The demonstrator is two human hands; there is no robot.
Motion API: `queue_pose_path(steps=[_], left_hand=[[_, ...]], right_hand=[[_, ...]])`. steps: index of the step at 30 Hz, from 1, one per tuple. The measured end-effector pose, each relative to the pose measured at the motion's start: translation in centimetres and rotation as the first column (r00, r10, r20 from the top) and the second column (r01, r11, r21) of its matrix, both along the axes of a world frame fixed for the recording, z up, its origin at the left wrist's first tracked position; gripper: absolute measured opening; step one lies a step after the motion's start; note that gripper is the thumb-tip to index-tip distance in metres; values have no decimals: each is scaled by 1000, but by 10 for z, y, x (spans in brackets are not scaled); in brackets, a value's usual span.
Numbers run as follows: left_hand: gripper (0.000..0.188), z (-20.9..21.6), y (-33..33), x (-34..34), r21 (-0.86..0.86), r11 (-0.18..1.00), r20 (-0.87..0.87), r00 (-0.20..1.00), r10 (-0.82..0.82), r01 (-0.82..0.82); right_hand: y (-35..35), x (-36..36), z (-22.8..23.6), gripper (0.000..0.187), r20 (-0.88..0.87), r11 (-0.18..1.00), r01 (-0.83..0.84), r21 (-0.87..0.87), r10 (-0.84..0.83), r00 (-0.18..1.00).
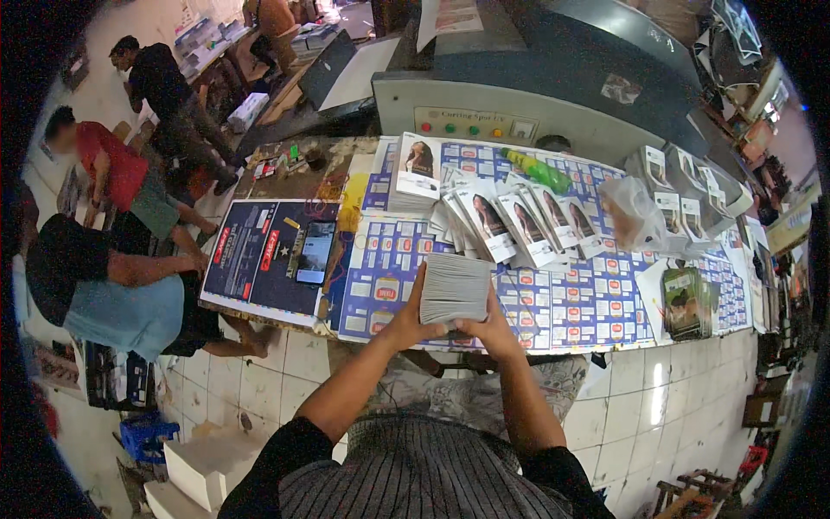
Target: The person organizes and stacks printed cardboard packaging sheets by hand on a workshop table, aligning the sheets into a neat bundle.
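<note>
Between my two hands is a thick stack of cards [455,291], its pale edges facing up. My left hand [410,317] presses on its left side, and my right hand [493,325] grips the right side, with the thumbs meeting at the near edge. Just beyond the stack, loose printed cards [519,221] with a picture of a long-haired person lie fanned out in an overlapping heap. A neat pile of the same cards [418,169] stands to the left of that heap.
Blue printed sheets [380,294] cover the table. On it lie a green bottle [538,169], a plastic bag [631,214], bundled cards [683,186], a green pack [687,303] and a phone [315,253]. A grey machine [519,112] stands behind. Several people [112,277] are at the left.
</note>
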State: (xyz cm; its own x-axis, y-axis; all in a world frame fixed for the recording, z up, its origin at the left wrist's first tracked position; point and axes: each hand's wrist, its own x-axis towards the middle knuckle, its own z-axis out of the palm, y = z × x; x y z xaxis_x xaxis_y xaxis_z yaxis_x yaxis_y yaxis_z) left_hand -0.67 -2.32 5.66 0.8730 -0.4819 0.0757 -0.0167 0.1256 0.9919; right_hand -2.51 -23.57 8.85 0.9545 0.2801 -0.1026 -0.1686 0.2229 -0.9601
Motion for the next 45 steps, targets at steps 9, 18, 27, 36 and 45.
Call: queue_pose_path(steps=[9,18,27,36,45], left_hand=[[121,7,-11,-20,-49,998,-155,988,29,-37],[124,1,-2,-40,157,985,101,993,60,-75],[139,4,-1,-25,292,946,278,959,59,-143],[141,-2,0,-18,290,950,207,977,60,-120],[147,-5,0,-14,329,932,311,950,42,-149]], right_hand=[[4,-22,-10,115,116,995,19,-98,-8,993],[0,-46,-38,98,138,974,37,-224,-6,990],[1,-61,34,101,665,716,528,-457,-119,737],[18,-77,81,61,598,319,507,-801,374,708],[30,-71,112,37,464,171,431,-886,300,834]])
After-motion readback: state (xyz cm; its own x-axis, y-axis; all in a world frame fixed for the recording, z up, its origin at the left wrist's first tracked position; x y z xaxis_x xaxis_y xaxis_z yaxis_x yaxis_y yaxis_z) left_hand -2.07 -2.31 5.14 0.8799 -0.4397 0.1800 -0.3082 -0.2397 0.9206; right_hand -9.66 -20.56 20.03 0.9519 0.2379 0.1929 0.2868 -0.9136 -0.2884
